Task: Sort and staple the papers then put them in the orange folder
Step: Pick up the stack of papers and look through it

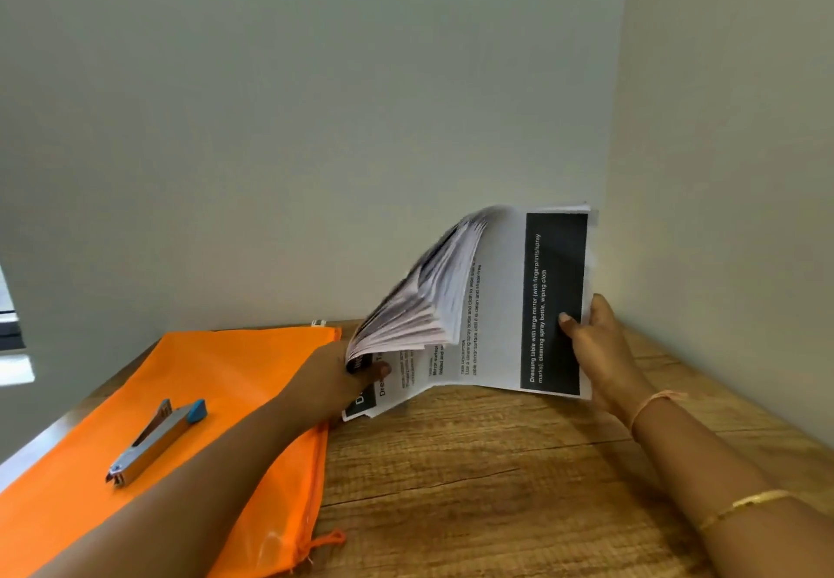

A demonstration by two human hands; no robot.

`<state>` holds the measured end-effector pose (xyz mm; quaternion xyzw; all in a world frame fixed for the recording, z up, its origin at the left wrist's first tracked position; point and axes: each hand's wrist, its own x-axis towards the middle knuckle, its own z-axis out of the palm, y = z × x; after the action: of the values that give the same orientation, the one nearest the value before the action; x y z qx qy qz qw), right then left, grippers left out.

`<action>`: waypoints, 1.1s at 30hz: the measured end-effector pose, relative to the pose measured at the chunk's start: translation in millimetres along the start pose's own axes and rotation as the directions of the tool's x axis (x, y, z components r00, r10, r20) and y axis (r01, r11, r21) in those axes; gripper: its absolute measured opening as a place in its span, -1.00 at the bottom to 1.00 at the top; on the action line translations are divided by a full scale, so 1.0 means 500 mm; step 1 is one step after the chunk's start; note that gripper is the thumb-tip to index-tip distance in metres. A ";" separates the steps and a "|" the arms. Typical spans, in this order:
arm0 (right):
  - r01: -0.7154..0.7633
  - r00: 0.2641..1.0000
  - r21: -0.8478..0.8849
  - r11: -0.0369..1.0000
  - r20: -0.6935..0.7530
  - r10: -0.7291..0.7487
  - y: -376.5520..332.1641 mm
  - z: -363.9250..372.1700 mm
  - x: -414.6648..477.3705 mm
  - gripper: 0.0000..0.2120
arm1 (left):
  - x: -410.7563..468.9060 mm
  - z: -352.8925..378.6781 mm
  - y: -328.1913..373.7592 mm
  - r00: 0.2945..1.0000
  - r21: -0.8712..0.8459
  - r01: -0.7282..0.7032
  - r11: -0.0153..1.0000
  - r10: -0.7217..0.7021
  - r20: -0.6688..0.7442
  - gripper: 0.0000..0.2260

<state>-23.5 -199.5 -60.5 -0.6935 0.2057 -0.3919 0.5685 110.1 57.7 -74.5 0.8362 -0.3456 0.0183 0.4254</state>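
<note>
Many limp sheets are seen in the head view, the papers [510,306] being held at centre right, right edge pinched by the right hand [595,347] and fanned lower-left corner by the left hand [345,370]; light, floppy, slip-prone handling is expected, both edges being best gripped.

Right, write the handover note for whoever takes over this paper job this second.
Left hand: grips the lower left corner of the papers, with sheets fanned out above the thumb.
Right hand: grips the right edge, holding that side up off the table.
Orange folder: flat on the table, to the left; the stapler lies on top of it.
Done: sorting is under way; nothing else shows.
Left: finish sorting, staple, put the papers in the folder.
</note>
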 end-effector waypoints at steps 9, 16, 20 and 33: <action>0.104 0.994 0.071 0.992 -0.024 -0.103 -0.032 -0.001 -0.008 -0.93 | 0.004 -0.014 0.014 0.999 -0.207 0.025 0.978 -0.032 -0.032 -0.70; 0.074 0.997 0.048 0.996 -0.015 -0.074 -0.021 -0.005 -0.009 -0.88 | -0.001 -0.013 0.022 0.997 -0.024 -0.001 1.000 -0.001 -0.073 -0.84; 0.000 1.000 -0.100 0.995 -0.014 -0.001 0.005 0.006 -0.009 -0.91 | 0.002 0.001 0.016 1.000 0.146 0.003 0.989 0.001 -0.027 -0.95; -0.438 0.896 0.130 0.889 0.140 0.421 -0.007 0.038 -0.028 -0.85 | 0.002 0.015 0.057 0.861 -0.935 0.313 0.166 -0.466 0.205 -0.99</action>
<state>-17.8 -176.6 -62.6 -0.6034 0.2913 -0.2333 0.7047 92.1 40.5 -59.1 0.4714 -0.0325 -0.2458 0.8464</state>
